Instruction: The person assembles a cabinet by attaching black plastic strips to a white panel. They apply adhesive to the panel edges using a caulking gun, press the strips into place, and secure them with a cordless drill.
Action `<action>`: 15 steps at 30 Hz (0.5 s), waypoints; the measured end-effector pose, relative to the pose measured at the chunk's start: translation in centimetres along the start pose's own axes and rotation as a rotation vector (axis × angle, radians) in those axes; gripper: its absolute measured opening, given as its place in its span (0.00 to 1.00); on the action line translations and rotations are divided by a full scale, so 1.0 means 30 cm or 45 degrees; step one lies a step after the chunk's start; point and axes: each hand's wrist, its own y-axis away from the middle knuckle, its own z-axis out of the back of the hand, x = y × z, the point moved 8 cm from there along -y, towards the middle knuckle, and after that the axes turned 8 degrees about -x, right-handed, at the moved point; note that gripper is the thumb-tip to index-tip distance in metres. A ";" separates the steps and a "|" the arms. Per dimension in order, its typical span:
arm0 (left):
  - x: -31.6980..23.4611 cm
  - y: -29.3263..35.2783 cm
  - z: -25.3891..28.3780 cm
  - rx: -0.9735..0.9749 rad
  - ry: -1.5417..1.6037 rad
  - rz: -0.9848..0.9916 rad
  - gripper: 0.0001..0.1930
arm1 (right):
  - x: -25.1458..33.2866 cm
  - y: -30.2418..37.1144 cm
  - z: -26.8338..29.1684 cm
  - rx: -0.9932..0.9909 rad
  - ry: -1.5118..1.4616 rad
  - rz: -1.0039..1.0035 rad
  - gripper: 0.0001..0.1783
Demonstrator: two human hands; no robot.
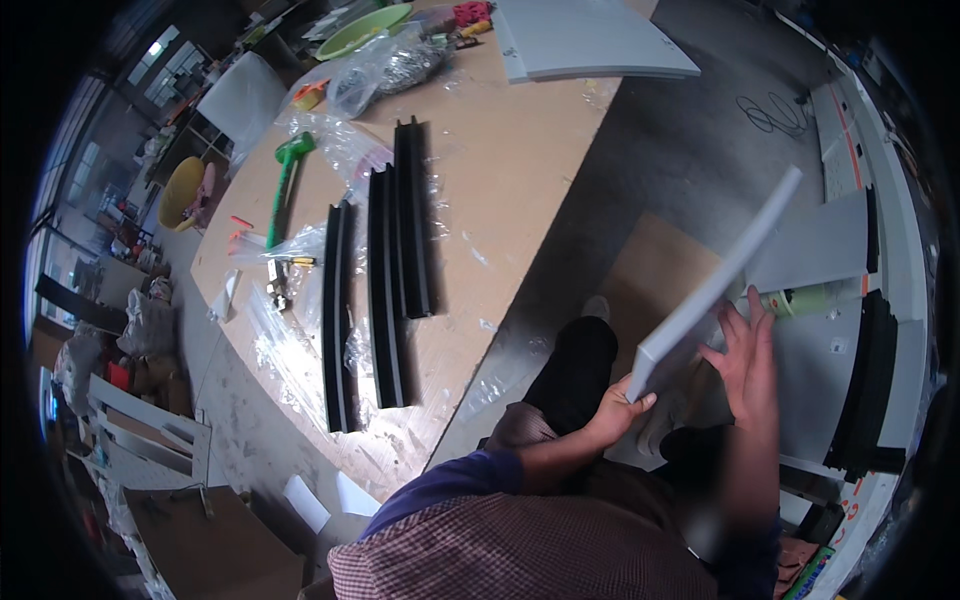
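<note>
A light grey flat panel (722,278) stands tilted on edge above the floor, to the right of the table. My left hand (618,412) is closed around its near lower corner, with the thumb over the edge. My right hand (742,358) is beside the panel's right face with its fingers spread; whether the fingertips touch the face I cannot tell. Just beyond the right fingers lies a pale green roll-like object (793,302), partly hidden. On the table lie three long black channel strips (384,300), side by side.
The wooden table (500,200) holds a green mallet (288,185), a clear bag of small metal parts (395,68), a green basin (365,28) and stacked grey panels (600,42). At right, more panels (812,370) and black strips (868,390) rest near a ledge. A cable (772,115) lies on the floor.
</note>
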 end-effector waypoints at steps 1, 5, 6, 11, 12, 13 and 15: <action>0.025 0.000 -0.004 0.032 -0.069 -0.017 0.22 | 0.004 0.000 0.002 0.010 0.002 0.000 0.47; 0.091 -0.006 -0.036 0.166 -0.280 -0.147 0.30 | -0.015 0.028 0.068 -0.109 -0.161 -0.096 0.44; 0.090 -0.002 -0.059 0.236 -0.386 -0.269 0.31 | -0.014 0.038 0.084 -0.110 -0.126 -0.100 0.43; 0.101 0.019 -0.131 0.311 -0.577 -0.570 0.35 | -0.009 0.096 0.176 -0.346 0.005 -0.141 0.40; 0.123 0.018 -0.137 0.354 -0.607 -0.538 0.38 | -0.012 0.106 0.185 -0.339 0.012 -0.161 0.39; 0.143 0.021 -0.143 0.386 -0.676 -0.557 0.39 | -0.011 0.113 0.192 -0.302 0.006 -0.152 0.39; 0.187 0.019 -0.147 0.437 -0.773 -0.606 0.42 | -0.052 0.144 0.237 -0.464 -0.030 -0.183 0.37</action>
